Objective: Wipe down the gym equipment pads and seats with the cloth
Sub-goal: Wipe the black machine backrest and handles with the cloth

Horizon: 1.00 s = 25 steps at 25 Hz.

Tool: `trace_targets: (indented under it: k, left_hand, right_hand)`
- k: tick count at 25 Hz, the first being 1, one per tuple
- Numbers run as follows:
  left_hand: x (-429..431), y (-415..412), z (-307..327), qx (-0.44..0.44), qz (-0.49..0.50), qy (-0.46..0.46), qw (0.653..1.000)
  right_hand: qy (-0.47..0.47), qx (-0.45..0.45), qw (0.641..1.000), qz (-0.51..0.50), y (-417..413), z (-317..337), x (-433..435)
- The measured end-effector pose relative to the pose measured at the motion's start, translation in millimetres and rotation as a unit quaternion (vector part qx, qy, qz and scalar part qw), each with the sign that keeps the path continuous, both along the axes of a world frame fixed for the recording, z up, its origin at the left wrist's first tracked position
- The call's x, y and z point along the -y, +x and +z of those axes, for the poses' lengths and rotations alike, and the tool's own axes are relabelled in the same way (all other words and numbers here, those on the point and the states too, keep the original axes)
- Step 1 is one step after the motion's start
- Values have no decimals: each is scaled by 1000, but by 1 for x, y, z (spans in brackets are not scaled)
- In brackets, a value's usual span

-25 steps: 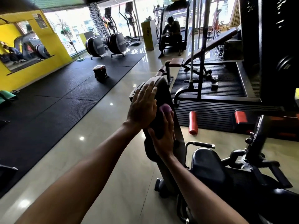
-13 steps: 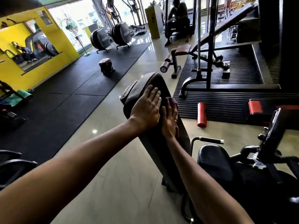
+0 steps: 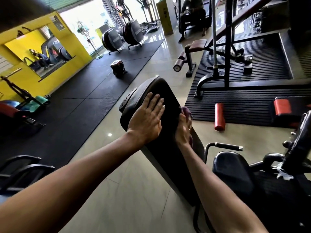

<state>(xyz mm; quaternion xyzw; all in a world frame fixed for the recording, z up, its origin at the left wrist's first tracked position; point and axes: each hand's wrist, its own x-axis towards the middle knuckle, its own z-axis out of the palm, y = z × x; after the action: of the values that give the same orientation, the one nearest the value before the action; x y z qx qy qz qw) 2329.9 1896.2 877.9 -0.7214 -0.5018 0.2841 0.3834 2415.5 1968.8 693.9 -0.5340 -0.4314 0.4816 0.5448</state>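
Note:
A tall black back pad (image 3: 161, 91) of a seated exercise bike stands tilted in the middle of the view. My left hand (image 3: 148, 120) lies flat on its upper face, fingers spread, holding nothing. On the pad's right side, my right hand (image 3: 183, 130) presses a purple cloth (image 3: 186, 111) against the surface; most of the cloth is hidden under my fingers. The bike's black seat (image 3: 232, 167) sits lower right, beside a grip handle (image 3: 227, 146).
A bench and rack (image 3: 217, 52) stand on ribbed black matting ahead right, with a red roller (image 3: 219, 116) lying at its edge. Rubber mats (image 3: 87, 91) cover the left floor. A person (image 3: 191, 12) sits far back. Chair arms (image 3: 20, 172) show lower left.
The view has tipped down and shifted. My right hand with the cloth has slid up along the pad's right side; my left hand has stayed flat near the top.

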Motion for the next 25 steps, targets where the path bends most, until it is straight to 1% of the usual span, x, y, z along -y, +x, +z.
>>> trace_targets:
  k: [2,4,5,7,9,11,13,14,15,17,18,20,21,22,25]
  left_hand:
    - [0,-1,-1,-1,-1,4,1000]
    - [0,1,2,1,7,-1,1000]
    - [1,3,3,-4,10,-5,1000]
    - [2,11,0,-26,19,-17,999]
    - [2,18,-9,-50,36,-24,998]
    - [-1,20,-17,-66,40,-6,997]
    - [-2,18,-19,-58,41,1,997]
    - [-3,17,-20,-56,41,4,998]
    - [-4,18,-20,-57,39,6,998]
    - [-4,19,-20,-58,36,0,998]
    - [-3,19,-21,-58,34,0,998]
    - [-3,18,-22,-51,32,2,998]
    - [-3,18,-22,-49,32,2,998]
    - [-4,18,-22,-49,32,3,998]
    - [-5,18,-22,-43,30,-2,999]
  right_hand:
    - [102,4,995,1,-18,28,28]
    - [167,12,986,3,-24,18,65]
    - [175,14,984,10,-23,1,77]
    - [143,31,989,24,-15,-33,84]
    - [69,43,997,10,-6,-54,63]
    - [-10,65,998,-6,-1,-54,21]
    - [-42,79,996,-2,1,-38,-20]
    - [-29,90,996,-1,0,-24,-33]
    - [6,101,995,-3,-4,-9,-37]
    - [89,106,990,-19,-17,8,-13]
    - [127,98,987,-22,-20,8,10]
    - [181,90,979,-9,-19,-16,53]
    - [181,99,979,1,-14,-37,61]
    - [160,103,982,8,-7,-52,58]
    - [29,117,993,5,6,-65,1]
